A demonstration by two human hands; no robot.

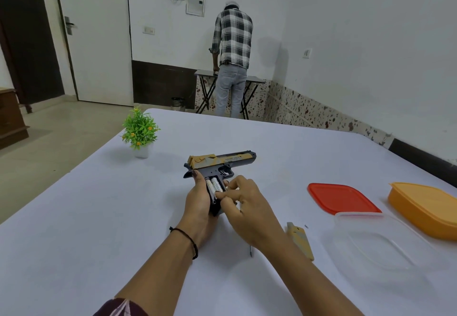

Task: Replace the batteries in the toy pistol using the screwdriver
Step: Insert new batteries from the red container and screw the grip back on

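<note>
The black and gold toy pistol [222,162] is held above the white table [99,216], barrel pointing right. My left hand [200,207] grips its handle from the left. The battery compartment in the grip is uncovered, with two white batteries [214,184] side by side inside. My right hand [243,204] touches the lower end of the batteries with its fingertips. The gold battery cover [300,240] lies on the table to the right of my right forearm, a tiny screw [306,226] beside it. The screwdriver tip [250,251] pokes out from under my right wrist.
A red lid [342,198], a clear plastic lid [376,244] and an orange container [425,207] lie at the right. A small potted plant [141,132] stands at the far left of the table. A person in a checked shirt [233,53] stands at a folding table by the wall.
</note>
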